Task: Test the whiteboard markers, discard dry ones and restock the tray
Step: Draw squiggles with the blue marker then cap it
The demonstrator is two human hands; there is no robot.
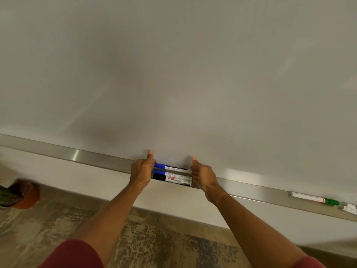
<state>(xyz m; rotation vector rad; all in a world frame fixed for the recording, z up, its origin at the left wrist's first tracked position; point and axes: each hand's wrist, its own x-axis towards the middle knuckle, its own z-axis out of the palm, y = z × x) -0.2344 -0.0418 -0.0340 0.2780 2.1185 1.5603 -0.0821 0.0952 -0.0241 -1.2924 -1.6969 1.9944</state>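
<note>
Pressing inward from both ends, the left hand (pixel 142 174) and the right hand (pixel 202 176) are seen in the head view bracketing a small bundle of markers at the whiteboard's lower edge. Each hand is curled, with the thumb raised so that its tip meets the whiteboard (pixel 173 74); the fingers are folded toward the marker ends, and whether they grip or only push cannot be told. Three markers are counted between the palms, lying lengthwise and stacked close together: a blue-capped marker (pixel 171 167) nearest the board, a second blue-capped marker (pixel 172 173) below it, and a black-capped marker (pixel 173 179) labelled "WHITEBOARD MARKER" nearest the camera. The bundle is held at the metal tray (pixel 87 155), which runs as a brushed strip along the bottom of the board.

Further right on the same tray a green-capped marker (pixel 314 198) is laid flat, and just beside it, at the frame edge, parts of two more white markers (pixel 350 208) are visible, their colours not readable. The board surface is blank and grey-white. Below the tray a pale wall is seen, then a mottled brown and grey carpet (pixel 154 244). One terracotta plant pot (pixel 25 195) stands at the left. Dark red sleeves (pixel 75 256) are visible on both arms.
</note>
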